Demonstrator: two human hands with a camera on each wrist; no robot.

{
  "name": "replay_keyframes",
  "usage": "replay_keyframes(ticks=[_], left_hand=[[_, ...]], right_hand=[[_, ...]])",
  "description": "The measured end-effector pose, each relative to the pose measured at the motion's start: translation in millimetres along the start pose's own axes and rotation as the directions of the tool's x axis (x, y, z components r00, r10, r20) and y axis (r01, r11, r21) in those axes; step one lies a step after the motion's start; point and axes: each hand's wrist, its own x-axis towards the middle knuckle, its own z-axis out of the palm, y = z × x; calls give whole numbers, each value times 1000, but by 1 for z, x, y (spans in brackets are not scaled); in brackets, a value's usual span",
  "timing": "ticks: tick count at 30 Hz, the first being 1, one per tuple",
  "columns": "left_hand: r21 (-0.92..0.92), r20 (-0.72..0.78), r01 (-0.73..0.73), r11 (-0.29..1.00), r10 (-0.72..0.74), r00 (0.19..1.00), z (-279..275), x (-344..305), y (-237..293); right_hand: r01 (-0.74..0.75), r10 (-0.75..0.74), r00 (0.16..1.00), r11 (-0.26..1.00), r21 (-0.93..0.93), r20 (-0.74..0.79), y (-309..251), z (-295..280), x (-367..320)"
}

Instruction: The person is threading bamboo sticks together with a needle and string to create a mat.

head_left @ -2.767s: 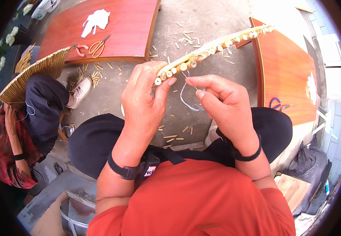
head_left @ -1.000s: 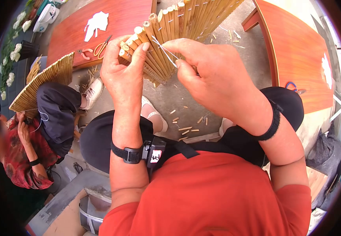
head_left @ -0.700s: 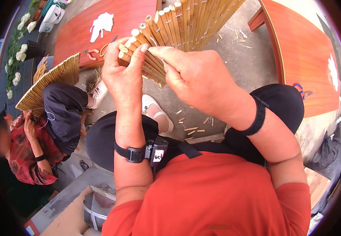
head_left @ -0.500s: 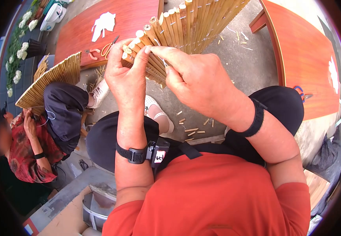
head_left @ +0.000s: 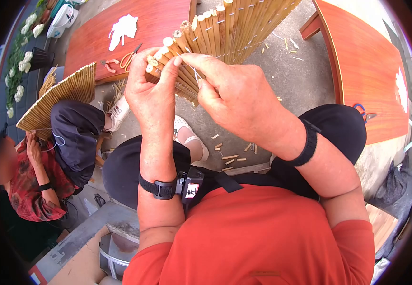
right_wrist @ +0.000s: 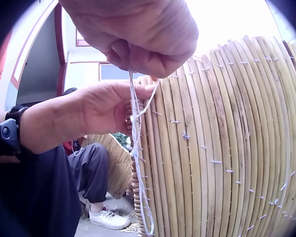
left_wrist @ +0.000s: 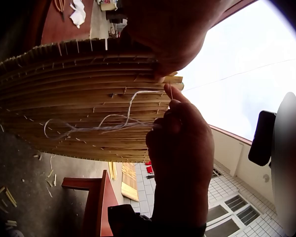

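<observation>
A mat of stitched reed sticks [head_left: 225, 35] stands spread out in front of me, its round cut ends facing up in the head view. My left hand [head_left: 154, 95] grips the mat's near end, thumb on one side and fingers behind. Close against that thumb is my right hand [head_left: 244, 95], index finger and thumb pinching white thread [right_wrist: 134, 133]. Several strands hang from the right fist along the mat's edge. In the left wrist view, a thin needle-like line spans the right fingertips [left_wrist: 173, 100], and looped thread lies across the sticks.
A red-brown table [head_left: 92, 38] at left bears a white cloth, pliers and gold-handled scissors [head_left: 131, 57]. Blue-handled scissors [head_left: 363, 113] lie on the right table [head_left: 367, 61]. Stick offcuts litter the floor. A seated person [head_left: 37, 166] at left holds another reed mat [head_left: 61, 97].
The mat has turned from nearly edge-on to show its broad face. My right hand has moved up to the mat's end beside the left thumb; both hands have barely shifted in the last half second.
</observation>
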Motion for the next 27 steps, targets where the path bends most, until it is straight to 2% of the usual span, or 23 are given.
replay_keyframes(ticks=[11,14,16,20,22,26,27], left_hand=[[-27,-2,-20,999,20,1000,0,-2,2],[33,-9,-32,999,32,999,0,-2,4],[91,-14,-35,995,36,999,1,-3,5],[42,-30,-26,999,27,999,2,-8,0],[53,-41,-83,995,86,996,4,-9,-5],[58,-14,-105,993,106,994,3,-15,-3],[50,-20,-108,993,109,994,3,-17,-1]], right_hand=[[-26,26,1000,999,20,2,-5,-3,0],[-115,113,993,993,37,42,-10,-9,1],[-158,154,986,985,70,57,-14,-14,3],[-157,155,987,984,90,33,-13,-16,6],[-180,171,983,967,183,64,-12,-19,8],[-165,160,986,965,202,42,-18,-23,9],[-311,288,950,910,275,121,-21,-27,6]])
